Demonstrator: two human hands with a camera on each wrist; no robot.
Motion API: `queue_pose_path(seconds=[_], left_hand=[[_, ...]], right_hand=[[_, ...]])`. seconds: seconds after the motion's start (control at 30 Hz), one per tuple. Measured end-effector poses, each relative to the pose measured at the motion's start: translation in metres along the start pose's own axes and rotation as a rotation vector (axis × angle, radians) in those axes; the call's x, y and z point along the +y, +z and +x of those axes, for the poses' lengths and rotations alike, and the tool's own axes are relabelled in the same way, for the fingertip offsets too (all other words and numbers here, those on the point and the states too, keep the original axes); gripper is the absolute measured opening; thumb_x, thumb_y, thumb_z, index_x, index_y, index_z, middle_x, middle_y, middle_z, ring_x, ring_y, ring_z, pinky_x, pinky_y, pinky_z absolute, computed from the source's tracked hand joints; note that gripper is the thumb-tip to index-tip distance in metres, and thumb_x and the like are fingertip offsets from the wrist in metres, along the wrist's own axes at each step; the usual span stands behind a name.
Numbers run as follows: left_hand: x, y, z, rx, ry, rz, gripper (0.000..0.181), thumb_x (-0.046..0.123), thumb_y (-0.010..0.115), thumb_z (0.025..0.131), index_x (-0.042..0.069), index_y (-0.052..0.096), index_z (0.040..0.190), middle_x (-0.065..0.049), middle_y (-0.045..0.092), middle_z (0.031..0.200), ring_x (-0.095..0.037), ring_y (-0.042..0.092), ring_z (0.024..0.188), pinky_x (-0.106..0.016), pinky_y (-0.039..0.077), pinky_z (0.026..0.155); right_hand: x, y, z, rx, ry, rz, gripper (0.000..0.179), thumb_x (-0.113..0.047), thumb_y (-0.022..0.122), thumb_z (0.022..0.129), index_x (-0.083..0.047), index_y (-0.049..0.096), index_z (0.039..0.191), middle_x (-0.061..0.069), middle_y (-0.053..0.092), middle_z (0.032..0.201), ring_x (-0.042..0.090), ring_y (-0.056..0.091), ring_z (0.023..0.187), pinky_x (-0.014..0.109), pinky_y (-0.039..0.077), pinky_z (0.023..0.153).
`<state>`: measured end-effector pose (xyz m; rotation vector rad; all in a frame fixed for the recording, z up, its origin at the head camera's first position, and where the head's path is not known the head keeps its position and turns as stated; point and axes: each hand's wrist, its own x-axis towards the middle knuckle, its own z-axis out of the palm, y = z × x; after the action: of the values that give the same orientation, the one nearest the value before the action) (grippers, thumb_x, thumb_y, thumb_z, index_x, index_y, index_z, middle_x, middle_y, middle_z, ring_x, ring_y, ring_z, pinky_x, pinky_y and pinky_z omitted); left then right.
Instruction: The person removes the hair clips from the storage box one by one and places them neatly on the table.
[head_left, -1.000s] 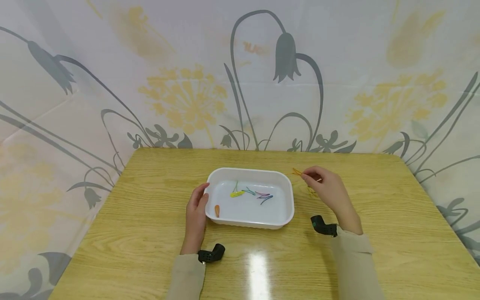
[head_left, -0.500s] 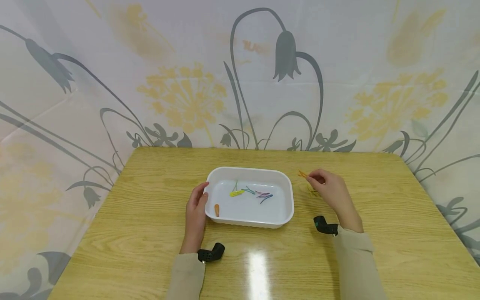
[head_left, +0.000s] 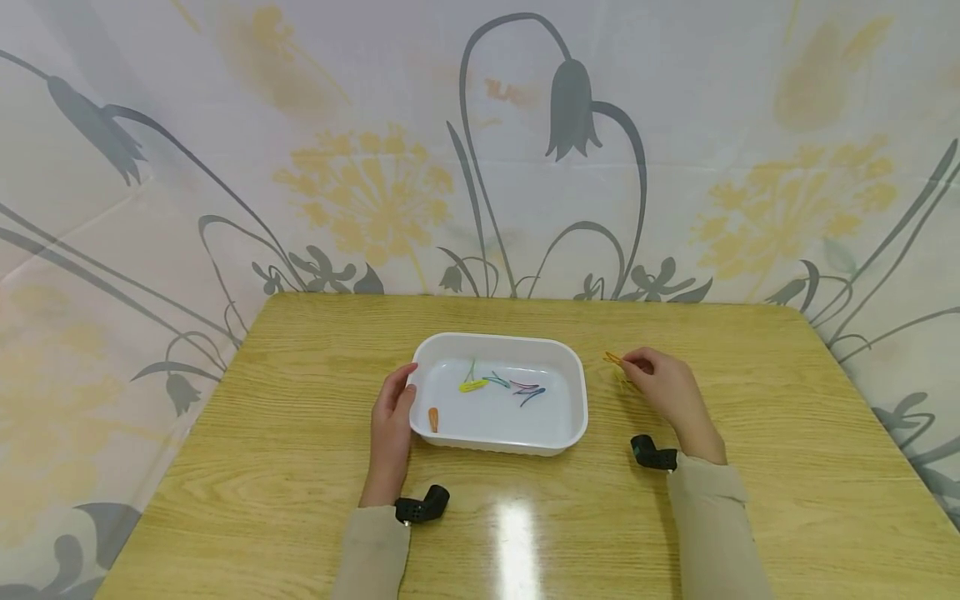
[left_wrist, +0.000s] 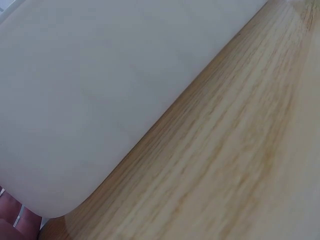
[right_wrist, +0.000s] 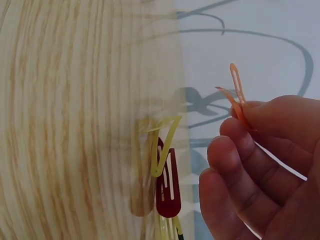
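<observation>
Between thumb and forefinger, my right hand (head_left: 666, 396) pinches an orange snap hair clip (right_wrist: 239, 95), its two halves sprung apart. It holds the clip in the air, right of the white plastic tray (head_left: 491, 447). My left hand (head_left: 392, 429) grips the tray's left end, with fingers at the rim. Lying inside the tray are an orange clip (head_left: 433, 419), a yellow clip (head_left: 473, 387), a teal clip (head_left: 497, 380), a blue clip (head_left: 532, 397) and others. Below the right fingers, a yellow clip (right_wrist: 167, 145) and a dark red clip (right_wrist: 170, 192) lie in a small pile.
The wooden table (head_left: 300, 400) reaches back to a flower-patterned cloth (head_left: 510, 192). A black wrist camera (head_left: 651, 452) sits on the right wrist, another wrist camera (head_left: 423, 506) on the left.
My right hand has shifted right and slightly nearer to me with the orange hair clip, now over the pile. The left hand stays on the tray.
</observation>
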<state>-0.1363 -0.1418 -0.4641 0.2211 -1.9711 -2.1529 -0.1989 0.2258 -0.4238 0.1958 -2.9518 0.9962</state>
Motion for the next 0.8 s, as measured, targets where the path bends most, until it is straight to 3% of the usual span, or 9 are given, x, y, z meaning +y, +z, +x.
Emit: queue_pose_path(seconds=[0.27,0.8], left_hand=[[-0.004,0.001,0.001,0.023,0.043,0.011,0.027,0.02,0.045,0.094,0.017,0.054,0.119,0.008,0.046,0.128,-0.003,0.037,0.121,-0.024,0.031,0.099],[-0.003,0.002,0.001,0.026,0.034,0.005,0.026,0.019,0.044,0.094,0.017,0.055,0.118,0.009,0.046,0.128,-0.003,0.038,0.12,-0.024,0.032,0.098]], right_hand=[[0.006,0.0,0.0,0.011,0.062,-0.012,0.03,-0.026,0.05,0.091,-0.003,0.062,0.106,0.015,0.061,0.1,0.028,0.054,0.086,0.042,0.043,0.073],[0.012,0.004,0.001,0.038,0.136,-0.019,0.03,-0.025,0.052,0.09,-0.001,0.063,0.104,0.018,0.062,0.1,0.032,0.055,0.087,0.044,0.043,0.071]])
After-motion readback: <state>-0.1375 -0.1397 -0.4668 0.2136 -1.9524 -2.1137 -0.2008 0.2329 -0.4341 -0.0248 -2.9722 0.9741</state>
